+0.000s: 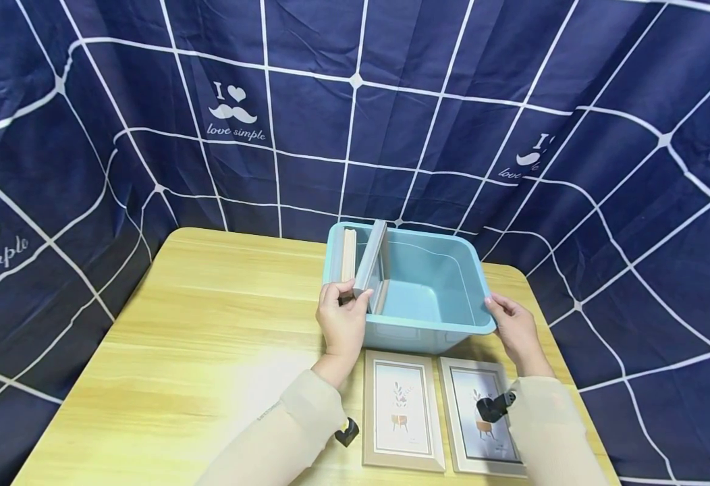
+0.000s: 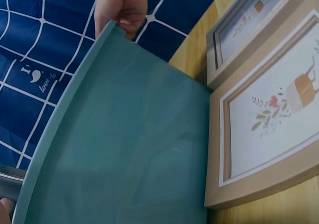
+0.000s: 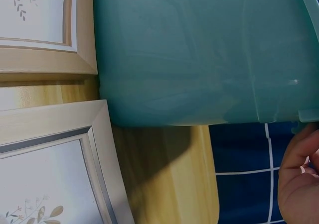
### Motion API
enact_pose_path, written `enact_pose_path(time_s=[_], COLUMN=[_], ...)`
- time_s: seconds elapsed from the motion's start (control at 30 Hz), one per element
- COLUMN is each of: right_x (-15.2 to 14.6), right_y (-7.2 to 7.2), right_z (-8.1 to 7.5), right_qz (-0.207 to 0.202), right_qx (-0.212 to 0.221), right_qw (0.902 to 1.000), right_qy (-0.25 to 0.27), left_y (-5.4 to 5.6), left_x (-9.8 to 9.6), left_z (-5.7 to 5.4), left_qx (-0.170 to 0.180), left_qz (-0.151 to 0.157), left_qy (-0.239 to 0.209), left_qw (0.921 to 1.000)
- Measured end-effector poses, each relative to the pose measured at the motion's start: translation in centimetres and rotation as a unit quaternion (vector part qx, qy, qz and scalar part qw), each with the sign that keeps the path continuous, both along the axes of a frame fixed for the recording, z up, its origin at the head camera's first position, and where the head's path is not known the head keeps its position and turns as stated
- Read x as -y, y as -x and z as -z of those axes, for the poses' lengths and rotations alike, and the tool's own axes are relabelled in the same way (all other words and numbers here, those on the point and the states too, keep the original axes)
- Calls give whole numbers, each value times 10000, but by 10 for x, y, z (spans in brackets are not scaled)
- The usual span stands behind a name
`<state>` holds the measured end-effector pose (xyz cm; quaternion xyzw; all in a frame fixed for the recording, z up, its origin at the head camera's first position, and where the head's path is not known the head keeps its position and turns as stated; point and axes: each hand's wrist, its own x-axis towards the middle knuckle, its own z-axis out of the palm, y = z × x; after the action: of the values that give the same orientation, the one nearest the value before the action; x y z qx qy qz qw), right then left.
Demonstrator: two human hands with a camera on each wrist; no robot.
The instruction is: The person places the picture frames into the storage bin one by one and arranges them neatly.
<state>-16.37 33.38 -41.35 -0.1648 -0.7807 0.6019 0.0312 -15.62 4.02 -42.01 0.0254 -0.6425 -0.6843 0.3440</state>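
Observation:
A light blue plastic bin (image 1: 434,335) stands near the table's back edge. My left hand (image 1: 341,327) pinches the near end of a grey picture frame (image 1: 372,256), which leans on edge inside the bin's left half. To its left, a cream-edged frame (image 1: 349,255) stands upright along the bin's wall. My right hand (image 1: 515,331) grips the rim at the bin's near right corner, thumb on top; in the right wrist view its fingers (image 3: 299,159) curl beneath the rim. Only a bit of the left thumb (image 2: 5,211) shows in the left wrist view, beside the frame's grey edge.
Two picture frames lie face up before the bin: a tan one (image 1: 401,412) and a whitish one (image 1: 464,422) to its right, partly under my right forearm. The wooden table (image 1: 221,337) extends left. A dark blue gridded curtain (image 1: 306,108) hangs behind and at both sides.

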Motion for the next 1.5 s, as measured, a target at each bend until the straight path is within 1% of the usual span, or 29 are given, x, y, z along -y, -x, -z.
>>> enact_pose_path(time_s=[0.23,0.57,0.7,0.8,0.93,1.17,1.3,1.5], right_x=[0,-1,-1,0,2,2,2,2], right_y=[0,0,0,0,0,0,0,0], right_z=[0,1,0,0,0,1,1,2], right_qz=[-54,-50,-8,9,0,39,26,30], right_qx=[7,-15,18,32,54,121,104,57], right_qw=[10000,9999,10000,10000,10000,9999,9999,10000], right_qy=[-17,86,40,16,-8,-55,-105,16], left_y=[-1,-1,0,0,1,1,2,3], left_x=[2,5,6,7,8,9,9,9], left_z=[3,3,4,5,5,7,8,8], left_qx=[-309,-325,-340,-260,-114,123,217,295], left_qz=[-78,-247,-228,-181,-166,-378,-403,-372], left_qy=[404,604,697,765,971,1554,1647,1750], left_qw=[9987,9973,9967,9966,9951,9870,9853,9834])
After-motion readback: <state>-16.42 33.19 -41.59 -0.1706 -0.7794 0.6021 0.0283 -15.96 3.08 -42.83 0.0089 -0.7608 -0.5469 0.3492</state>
